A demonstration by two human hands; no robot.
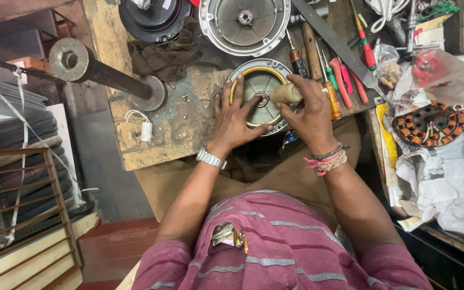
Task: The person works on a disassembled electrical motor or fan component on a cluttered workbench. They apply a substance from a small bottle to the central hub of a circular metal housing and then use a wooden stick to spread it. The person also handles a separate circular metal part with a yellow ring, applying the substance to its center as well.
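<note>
A round metal fan-motor cover (258,86) with a yellow ring inside lies on the worn wooden bench (135,134) in front of me. My left hand (236,119) rests flat on its left side, fingers spread, steadying it. My right hand (308,110) grips a wooden tool handle (284,94), its tip pointing at the bearing hub (263,99) in the cover's centre. A watch is on my left wrist and thread bracelets are on my right.
A second round cover (244,24) and a black motor part (154,19) lie farther back. Screwdrivers and red-handled pliers (339,80) sit to the right. A copper-wound stator (428,124) rests on newspaper at right. A steel pipe stand (103,72) and dark rag (165,56) are left.
</note>
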